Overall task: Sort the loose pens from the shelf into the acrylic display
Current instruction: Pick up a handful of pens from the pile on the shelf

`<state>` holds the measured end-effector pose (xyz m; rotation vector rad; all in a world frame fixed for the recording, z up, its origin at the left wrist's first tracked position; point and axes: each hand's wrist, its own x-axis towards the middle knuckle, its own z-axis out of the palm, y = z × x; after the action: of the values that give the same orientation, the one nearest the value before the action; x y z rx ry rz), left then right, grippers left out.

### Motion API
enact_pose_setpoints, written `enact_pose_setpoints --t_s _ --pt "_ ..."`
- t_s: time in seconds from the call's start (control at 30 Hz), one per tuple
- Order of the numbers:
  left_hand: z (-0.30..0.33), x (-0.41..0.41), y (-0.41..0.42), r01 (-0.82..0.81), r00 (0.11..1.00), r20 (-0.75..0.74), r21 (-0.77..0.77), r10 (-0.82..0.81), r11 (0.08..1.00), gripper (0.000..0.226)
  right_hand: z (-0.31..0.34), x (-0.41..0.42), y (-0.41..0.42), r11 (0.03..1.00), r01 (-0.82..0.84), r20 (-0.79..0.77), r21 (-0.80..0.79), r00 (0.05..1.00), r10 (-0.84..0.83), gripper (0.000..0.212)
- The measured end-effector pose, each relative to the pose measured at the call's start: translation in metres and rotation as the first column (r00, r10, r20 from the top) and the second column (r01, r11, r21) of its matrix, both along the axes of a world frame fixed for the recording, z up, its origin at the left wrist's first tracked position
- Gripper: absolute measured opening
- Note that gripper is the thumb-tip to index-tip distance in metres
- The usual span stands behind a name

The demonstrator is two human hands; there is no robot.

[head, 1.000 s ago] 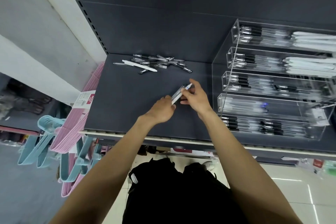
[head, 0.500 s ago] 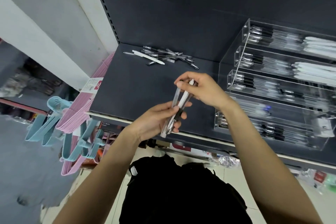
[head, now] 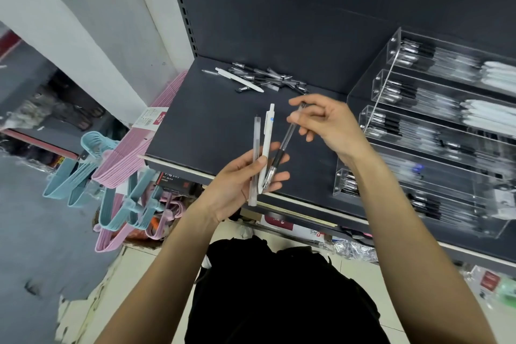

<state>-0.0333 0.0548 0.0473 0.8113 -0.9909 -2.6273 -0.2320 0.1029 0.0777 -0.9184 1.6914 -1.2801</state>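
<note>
Pens [head: 265, 145] now fanned in hands; acrylic display [head: 435, 131] tiers w/ pens.

View: one head-worn wide-angle camera, no second view to overlap with.
Position: above and just in front of the dark shelf [head: 212, 126], at the person's head.
Facing: forward and steeply down, past both forearms to the floor.
Nearness: close; hands fill mid-frame.
Framing: acrylic display [head: 396, 109] at right, hangers [head: 117, 176] at left; edges bowed and blurred.
</note>
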Motion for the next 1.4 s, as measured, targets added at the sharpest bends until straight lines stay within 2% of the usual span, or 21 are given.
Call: enact_pose_setpoints --t_s 0.2,0.33,0.43,0.53,0.63,0.77,0.83,0.93,1.03,1.17,1.27,1.33,1.4 --pt "0.002 0.0 0.005 0.056 0.998 0.017 -0.023 -0.056 0.998 0.031 0.007 0.008 -0.007 0.984 -0.163 -0.027 0.079 0.986 0.165 0.027" --pt "0.001 0.001 0.006 0.019 1.0 0.006 0.009 -0.019 1.0 0.035 0.011 0.009 -0.011 0.966 -0.223 -0.045 0.128 0.972 0.23 0.013" --pt "-0.006 0.004 0.001 -0.21 0.976 -0.043 0.082 0.214 0.974 0.039 0.013 0.001 -0.005 0.997 -0.064 0.024 0.035 0.998 0.063 0.008" --pt "-0.014 0.007 -0.004 -0.465 0.875 -0.065 0.163 0.479 0.87 0.037 0.008 0.009 0.002 0.973 0.221 0.136 -0.065 0.968 -0.211 0.009" --pt "-0.013 0.003 -0.002 -0.524 0.832 -0.078 0.217 0.55 0.823 0.041 -0.005 0.042 0.004 0.922 0.377 0.261 -0.093 0.902 -0.343 0.01" --pt "-0.008 -0.007 0.001 -0.542 0.806 -0.094 0.279 0.585 0.792 0.049 -0.018 0.079 0.005 0.879 0.466 0.343 -0.105 0.846 -0.408 0.011" --pt "-0.007 -0.011 -0.001 -0.558 0.787 -0.11 0.295 0.608 0.776 0.049 -0.022 0.087 0.007 0.889 0.446 0.302 -0.103 0.866 -0.399 0.011" --pt "-0.008 -0.017 -0.004 -0.564 0.772 -0.134 0.308 0.622 0.766 0.045 -0.026 0.096 0.013 0.933 0.35 0.124 -0.079 0.932 -0.34 0.015" --pt "-0.009 -0.019 -0.005 -0.532 0.814 -0.11 0.255 0.571 0.808 0.04 -0.028 0.1 0.018 0.954 0.299 0.016 -0.02 0.954 -0.299 0.018" --pt "-0.012 -0.02 -0.004 -0.566 0.802 -0.048 0.261 0.596 0.782 0.037 -0.028 0.098 0.018 0.982 0.182 -0.009 0.048 0.983 -0.182 0.019" --pt "-0.014 -0.02 -0.005 -0.591 0.787 -0.057 0.215 0.614 0.778 0.037 -0.03 0.101 0.02 0.977 0.1 -0.029 0.188 0.995 -0.096 0.026" --pt "-0.013 -0.02 -0.005 -0.613 0.775 -0.052 0.183 0.63 0.769 0.035 -0.032 0.105 0.023 0.974 0.11 0.057 0.198 0.991 -0.123 0.029" --pt "-0.012 -0.02 -0.007 -0.669 0.725 -0.062 0.175 0.686 0.723 0.034 -0.032 0.102 0.027 0.973 0.138 0.129 0.185 0.978 -0.163 0.027"
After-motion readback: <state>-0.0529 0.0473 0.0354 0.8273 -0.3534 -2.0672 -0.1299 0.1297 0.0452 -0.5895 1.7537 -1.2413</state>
